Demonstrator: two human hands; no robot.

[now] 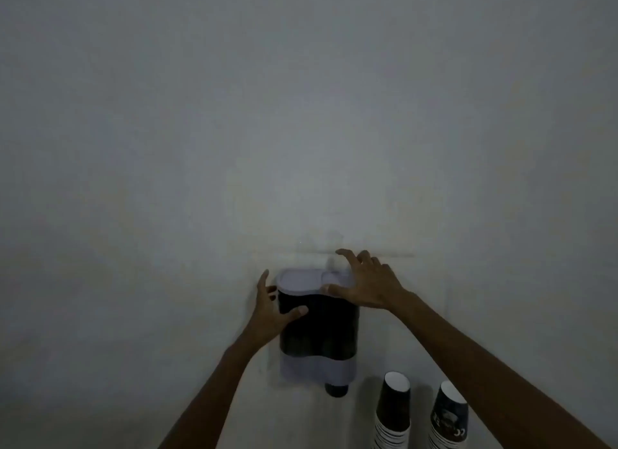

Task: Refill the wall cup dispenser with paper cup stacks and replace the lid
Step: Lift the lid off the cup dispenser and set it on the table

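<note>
The wall cup dispenser [317, 335] hangs low in the middle of the view, with a dark body and a pale base. Its pale lid [297, 279] sits on top. My left hand [272, 309] holds the dispenser's left side, thumb across the dark front. My right hand [366, 286] lies over the lid's right end, fingers spread above it and thumb at its front edge. A dark cup bottom [337, 390] sticks out under the base. Two stacks of dark paper cups [393, 412] [448, 418] stand at the lower right.
A plain pale wall [301, 114] fills nearly the whole view. The light is dim. The surface under the cup stacks is out of frame.
</note>
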